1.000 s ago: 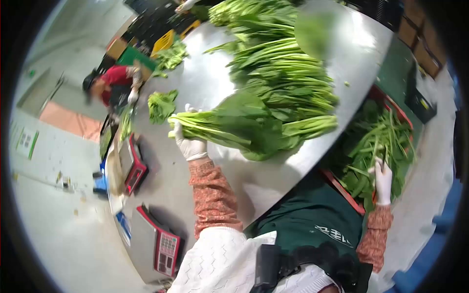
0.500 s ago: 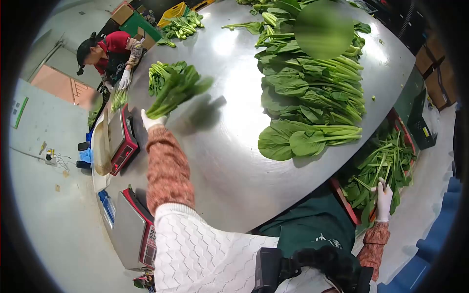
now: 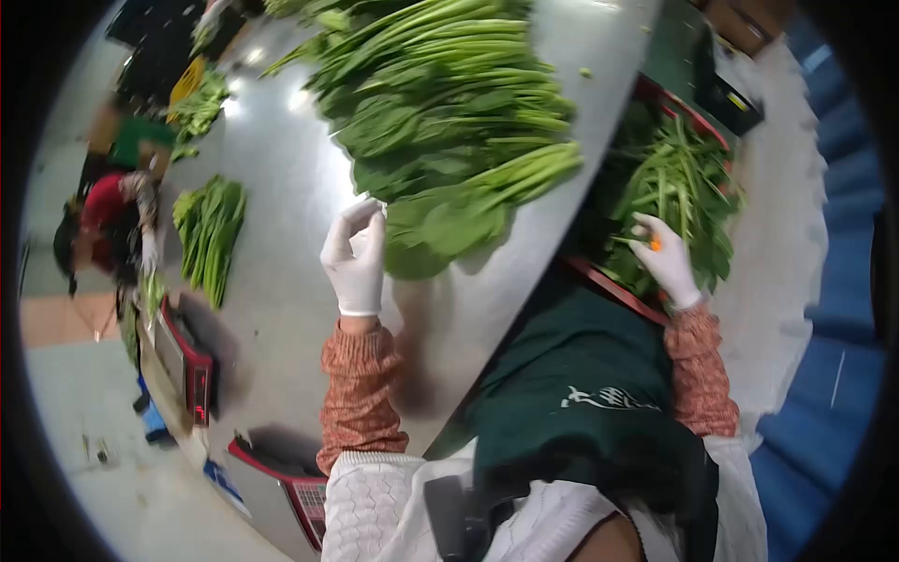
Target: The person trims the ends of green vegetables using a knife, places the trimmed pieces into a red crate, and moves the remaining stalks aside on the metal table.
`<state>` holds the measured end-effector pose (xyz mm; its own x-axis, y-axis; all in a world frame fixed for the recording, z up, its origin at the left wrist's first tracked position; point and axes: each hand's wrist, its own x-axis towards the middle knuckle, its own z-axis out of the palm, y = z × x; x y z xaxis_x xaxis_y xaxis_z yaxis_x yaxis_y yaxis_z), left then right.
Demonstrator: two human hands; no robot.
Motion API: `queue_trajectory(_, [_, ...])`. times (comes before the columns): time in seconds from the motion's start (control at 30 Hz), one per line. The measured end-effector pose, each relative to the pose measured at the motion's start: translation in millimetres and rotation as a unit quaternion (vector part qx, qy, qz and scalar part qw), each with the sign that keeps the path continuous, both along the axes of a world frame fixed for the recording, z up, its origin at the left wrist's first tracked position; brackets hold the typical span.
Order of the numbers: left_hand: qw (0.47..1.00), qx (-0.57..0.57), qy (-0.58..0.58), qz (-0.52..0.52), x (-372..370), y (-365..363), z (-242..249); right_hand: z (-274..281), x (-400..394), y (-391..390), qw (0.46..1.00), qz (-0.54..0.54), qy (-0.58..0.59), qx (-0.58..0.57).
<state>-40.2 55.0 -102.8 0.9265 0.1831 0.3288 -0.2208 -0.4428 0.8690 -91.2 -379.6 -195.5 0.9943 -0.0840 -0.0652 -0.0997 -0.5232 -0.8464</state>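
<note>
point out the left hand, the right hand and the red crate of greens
left hand [image 3: 354, 255], head view, back of the glove
right hand [image 3: 667, 262], head view, back of the glove
red crate [image 3: 613, 288], head view, near rim
</note>
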Motion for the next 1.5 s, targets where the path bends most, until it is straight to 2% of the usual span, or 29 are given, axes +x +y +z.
queue_trajectory(0.07, [0.981, 0.151, -0.076, -0.095, 5.1, -50.8, 12.6, 19.4, -3.0, 15.0, 0.994, -0.052, 0.063, 0.078])
queue_trajectory(0.17, [0.928, 0.280, -0.170, -0.180, 21.9, -116.1, 7.3, 21.4, -9.0, 19.9, 0.992, -0.051, 0.075, 0.087])
queue_trajectory(0.2, [0.922, 0.296, -0.166, -0.186, 30.0, -134.9, 0.0, 12.9, -11.1, 19.6, 0.997, -0.037, 0.016, 0.063])
queue_trajectory(0.23, [0.917, 0.312, -0.161, -0.192, 38.8, -151.7, -11.1, 15.3, -13.4, 20.5, 0.997, -0.043, 0.027, 0.064])
queue_trajectory(0.37, [0.890, 0.430, -0.107, -0.111, 67.3, -196.4, -46.6, 13.6, -23.4, 13.0, 0.997, -0.037, 0.000, 0.064])
queue_trajectory(0.47, [0.875, 0.477, -0.033, -0.079, 64.7, -211.2, -38.1, 14.3, -27.3, 6.0, 0.996, -0.047, -0.004, 0.074])
queue_trajectory(0.57, [0.872, 0.477, -0.035, -0.105, 60.5, -203.0, -36.9, 10.1, -31.4, 1.2, 0.995, -0.056, -0.008, 0.086])
queue_trajectory(0.6, [0.882, 0.431, -0.172, -0.085, 67.7, -193.0, -55.1, 6.0, -30.5, 0.7, 0.994, -0.054, -0.023, 0.087])
queue_trajectory(0.63, [0.875, 0.444, -0.164, -0.104, 67.0, -185.7, -53.8, 10.3, -29.9, 3.9, 0.994, -0.051, -0.039, 0.087])
queue_trajectory(0.67, [0.877, 0.432, -0.184, -0.105, 64.5, -181.1, -53.2, 18.6, -30.9, 6.0, 0.995, -0.059, -0.004, 0.084])
queue_trajectory(0.77, [0.886, 0.389, -0.227, -0.104, 54.0, -173.0, -33.5, 14.1, -24.2, 12.2, 0.994, -0.038, -0.034, 0.091])
queue_trajectory(0.83, [0.928, 0.315, -0.173, -0.100, 47.1, -168.9, -15.0, 45.4, -17.2, 20.8, 0.988, -0.030, -0.011, 0.153])
queue_trajectory(0.93, [0.955, 0.236, -0.122, -0.135, 38.8, -162.5, 13.8, 80.4, 5.5, 40.8, 0.954, -0.017, -0.014, 0.299])
queue_trajectory(0.97, [0.961, 0.213, -0.102, -0.147, 36.3, -161.1, 20.5, 68.7, 19.3, 52.9, 0.948, 0.006, -0.122, 0.295])
queue_trajectory(1.03, [0.958, 0.197, -0.080, -0.194, 28.4, -162.0, 34.3, 98.0, 30.6, 69.9, 0.932, 0.033, -0.086, 0.350])
queue_trajectory(1.1, [0.955, 0.172, -0.026, -0.239, 21.3, -162.0, 39.3, 105.0, 39.1, 76.7, 0.953, 0.049, -0.125, 0.272])
queue_trajectory(1.13, [0.949, 0.196, -0.107, -0.224, 23.1, -164.1, 37.3, 107.5, 41.4, 77.9, 0.961, 0.056, -0.144, 0.231])
queue_trajectory(1.17, [0.936, 0.218, -0.187, -0.206, 24.1, -166.6, 34.8, 111.4, 39.0, 78.4, 0.954, 0.031, -0.109, 0.277])
queue_trajectory(1.23, [0.927, 0.267, -0.228, -0.134, 7.4, -176.4, 54.3, 122.7, 31.5, 73.4, 0.931, -0.019, -0.039, 0.363])
queue_trajectory(1.3, [0.901, 0.307, -0.236, -0.195, -2.1, -189.2, 63.8, 132.2, 22.9, 61.0, 0.902, -0.036, -0.034, 0.428])
queue_trajectory(1.37, [0.888, 0.342, -0.216, -0.218, -6.3, -210.8, 63.8, 146.2, 13.9, 48.4, 0.920, -0.022, -0.014, 0.391])
queue_trajectory(1.47, [0.920, 0.236, -0.184, -0.253, -1.8, -228.7, 57.4, 170.1, -4.3, 30.5, 0.926, -0.032, -0.051, 0.373])
queue_trajectory(1.5, [0.927, 0.204, -0.168, -0.265, -1.7, -235.0, 60.0, 144.8, 1.1, 26.8, 0.935, -0.046, -0.228, 0.269])
